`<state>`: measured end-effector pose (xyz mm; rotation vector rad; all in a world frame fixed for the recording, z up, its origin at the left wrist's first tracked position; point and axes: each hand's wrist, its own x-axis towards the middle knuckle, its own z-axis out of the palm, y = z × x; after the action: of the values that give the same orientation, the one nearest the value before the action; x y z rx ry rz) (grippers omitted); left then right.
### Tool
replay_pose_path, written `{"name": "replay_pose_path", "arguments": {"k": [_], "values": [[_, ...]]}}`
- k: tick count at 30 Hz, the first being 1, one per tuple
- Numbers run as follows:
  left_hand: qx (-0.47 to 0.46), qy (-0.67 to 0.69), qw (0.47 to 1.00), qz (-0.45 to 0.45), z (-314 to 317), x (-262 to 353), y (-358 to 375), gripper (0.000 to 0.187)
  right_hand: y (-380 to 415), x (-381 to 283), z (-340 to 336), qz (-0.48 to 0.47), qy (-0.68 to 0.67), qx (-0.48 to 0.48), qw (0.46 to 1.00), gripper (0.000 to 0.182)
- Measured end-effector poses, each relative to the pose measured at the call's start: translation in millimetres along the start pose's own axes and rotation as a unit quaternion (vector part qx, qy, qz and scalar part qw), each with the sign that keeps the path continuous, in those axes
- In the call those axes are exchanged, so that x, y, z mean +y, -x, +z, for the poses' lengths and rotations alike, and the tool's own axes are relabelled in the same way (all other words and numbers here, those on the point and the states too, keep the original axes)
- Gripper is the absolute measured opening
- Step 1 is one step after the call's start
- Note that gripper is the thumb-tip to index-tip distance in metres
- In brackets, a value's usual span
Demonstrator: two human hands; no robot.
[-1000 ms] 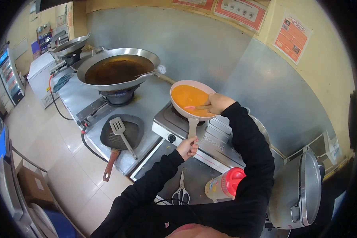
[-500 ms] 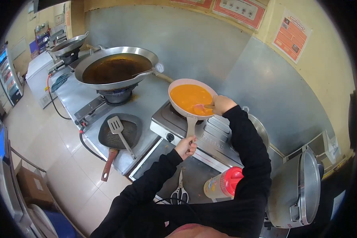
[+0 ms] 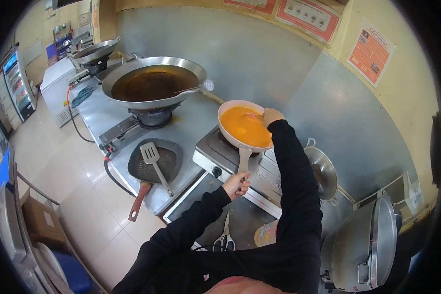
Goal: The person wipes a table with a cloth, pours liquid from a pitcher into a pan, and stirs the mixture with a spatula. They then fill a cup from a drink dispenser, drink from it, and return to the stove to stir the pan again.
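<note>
My left hand (image 3: 236, 185) is closed around the pale handle of a frying pan (image 3: 224, 132). The pan stands on a gas stove (image 3: 208, 153) and contains an orange liquid (image 3: 244, 130). At the pan's far right rim, my right hand (image 3: 273, 116) grips a spatula (image 3: 253, 116). Its pinkish head dips into the liquid, partly hidden there, and my fingers cover most of the handle. Below the stove lie scissors (image 3: 225, 238). A container (image 3: 265, 234) beside them is partly covered by my right sleeve.
A large wok (image 3: 108, 90) of dark liquid sits on a burner to the left. Nearer me, a square grill pan (image 3: 137, 169) carries a slotted turner (image 3: 151, 154). On the right are a metal pan (image 3: 323, 171) and a big pot (image 3: 353, 250). A metal backsplash (image 3: 259, 59) rises behind.
My right hand has moved the spatula from the near right part of the pan toward its far rim. The left hand keeps its hold on the handle. The view has shifted slightly.
</note>
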<state>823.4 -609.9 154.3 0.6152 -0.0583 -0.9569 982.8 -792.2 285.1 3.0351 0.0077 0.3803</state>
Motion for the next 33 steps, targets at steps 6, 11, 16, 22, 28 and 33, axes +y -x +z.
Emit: {"name": "replay_pose_path", "arguments": {"k": [6, 11, 16, 22, 28, 33], "values": [[-0.009, -0.007, 1.0, 0.009, -3, -2, -3, 0.016, 15, 23, -8, 0.025, 0.0, -0.036, 0.999, 0.034], [-0.023, 0.009, 1.0, 0.007, -5, -2, -3, 0.021, 42, 18, -46, 0.045, 0.009, -0.115, 0.992, 0.057], [-0.021, 0.015, 1.0, 0.001, -4, 0, -2, 0.02, 62, 8, -86, -0.027, 0.053, -0.155, 0.986, 0.048], [0.004, 0.016, 1.0, 0.007, 6, 2, 5, 0.014, 71, -14, -116, -0.03, 0.052, -0.259, 0.964, 0.044], [-0.005, 0.021, 1.0, 0.002, 3, 1, 5, 0.014, 70, 1, -92, -0.094, -0.064, -0.15, 0.982, 0.031], [-0.006, 0.03, 1.0, -0.001, 3, 2, 5, 0.014, 85, 2, -125, -0.073, -0.061, -0.096, 0.991, 0.027]]}}
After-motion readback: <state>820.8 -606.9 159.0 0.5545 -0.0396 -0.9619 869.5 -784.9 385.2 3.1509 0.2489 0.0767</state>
